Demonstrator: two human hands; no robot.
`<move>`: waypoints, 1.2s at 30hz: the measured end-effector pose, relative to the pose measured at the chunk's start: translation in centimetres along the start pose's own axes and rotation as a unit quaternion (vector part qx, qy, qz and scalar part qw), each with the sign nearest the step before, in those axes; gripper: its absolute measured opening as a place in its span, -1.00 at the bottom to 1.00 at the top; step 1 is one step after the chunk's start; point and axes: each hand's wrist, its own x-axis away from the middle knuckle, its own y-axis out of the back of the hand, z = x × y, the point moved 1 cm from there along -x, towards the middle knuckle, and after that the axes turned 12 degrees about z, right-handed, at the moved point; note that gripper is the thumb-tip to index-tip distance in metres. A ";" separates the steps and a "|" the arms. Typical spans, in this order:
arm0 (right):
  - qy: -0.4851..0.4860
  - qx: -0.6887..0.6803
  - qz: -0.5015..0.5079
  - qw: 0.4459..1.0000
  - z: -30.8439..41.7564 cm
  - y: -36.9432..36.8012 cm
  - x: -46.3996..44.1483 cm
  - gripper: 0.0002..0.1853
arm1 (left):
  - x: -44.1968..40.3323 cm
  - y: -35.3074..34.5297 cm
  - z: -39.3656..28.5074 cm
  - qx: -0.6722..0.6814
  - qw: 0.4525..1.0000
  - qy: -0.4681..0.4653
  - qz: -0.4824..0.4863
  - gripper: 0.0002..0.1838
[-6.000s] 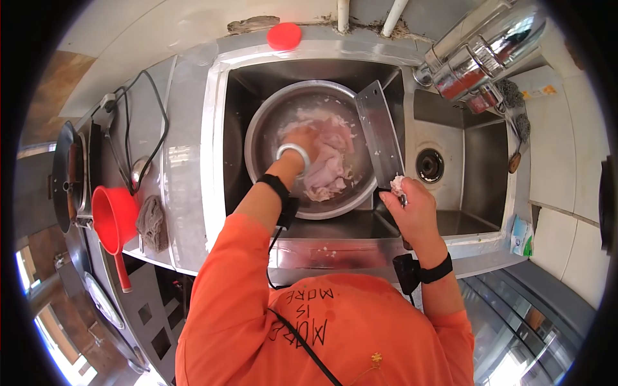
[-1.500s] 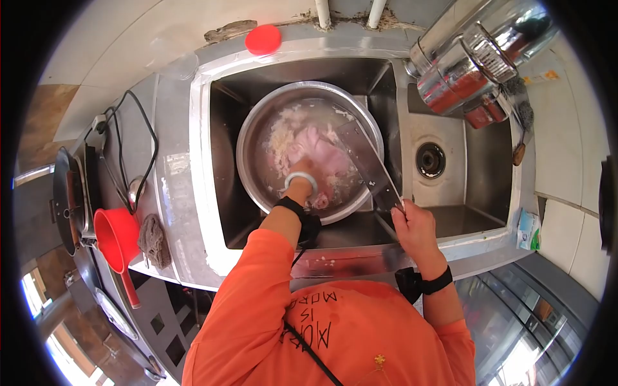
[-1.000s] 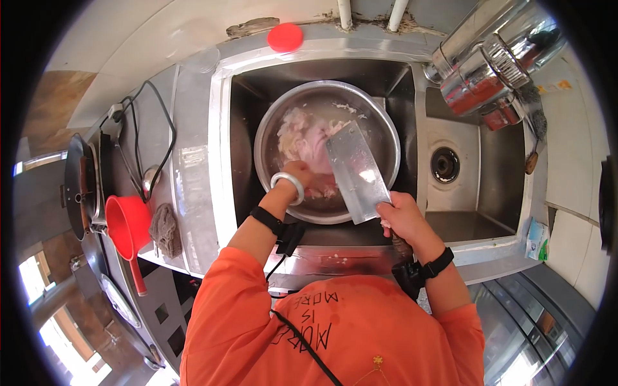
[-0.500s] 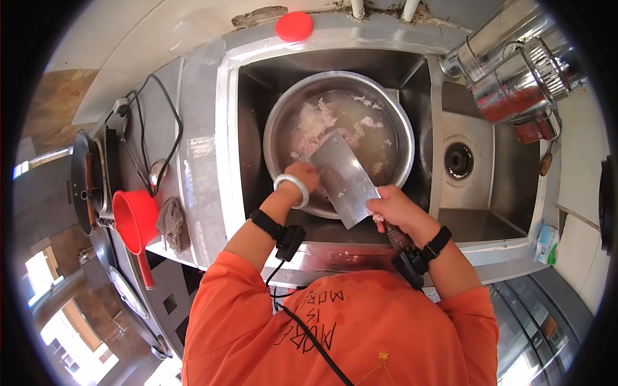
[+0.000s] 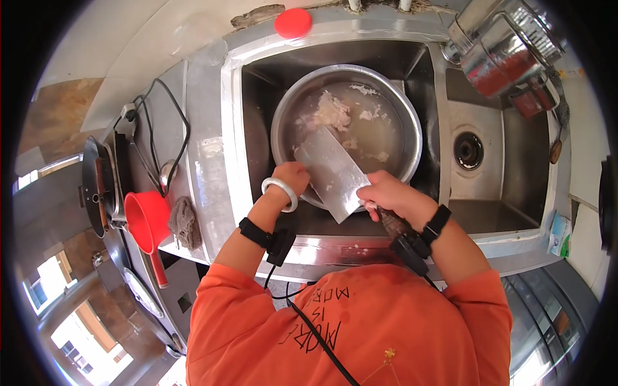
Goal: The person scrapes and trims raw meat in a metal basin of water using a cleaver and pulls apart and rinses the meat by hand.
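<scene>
A wide metal basin [image 5: 415,138] stands in the left sink bowl, holding cloudy water with a pale clump of what looks like raw meat [image 5: 333,110] and loose whitish scraps [image 5: 365,89]. My right hand [image 5: 394,196] grips the dark handle of a cleaver [image 5: 331,170]. Its broad blade slants over the basin's near side, the far corner close to the clump. At the blade's left edge, over the near left rim, my left hand [image 5: 291,175] is closed with its fingertips hidden. Whatever it holds, if anything, does not show. A pale bangle [image 5: 280,193] circles that wrist.
To the right is a second sink bowl with a drain [image 5: 468,150], below a shiny metal appliance [image 5: 502,58]. A red lid [image 5: 293,23] lies behind the basin. On the left are a red dipper [image 5: 147,222], a grey cloth [image 5: 185,222] and a looped black cable [image 5: 187,125].
Both hands and the cleaver have shifted left relative to the basin. My left hand has drawn back toward the rim, away from the meat. The whole view has moved slightly.
</scene>
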 end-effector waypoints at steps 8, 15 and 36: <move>-0.038 0.021 0.056 0.997 0.2 -1.4 1.6 -0.87 | 0.3 2.5 0.5 -0.031 0.997 -0.061 -0.035 -0.79; 0.068 0.009 -0.048 0.996 1.0 -1.4 3.0 -0.84 | 3.0 7.7 -3.3 0.130 0.981 -0.087 -0.117 -0.82; 0.060 0.015 -0.302 0.951 -0.6 0.6 10.7 -0.88 | -13.5 -1.2 -1.2 0.233 0.951 0.105 -0.176 -0.44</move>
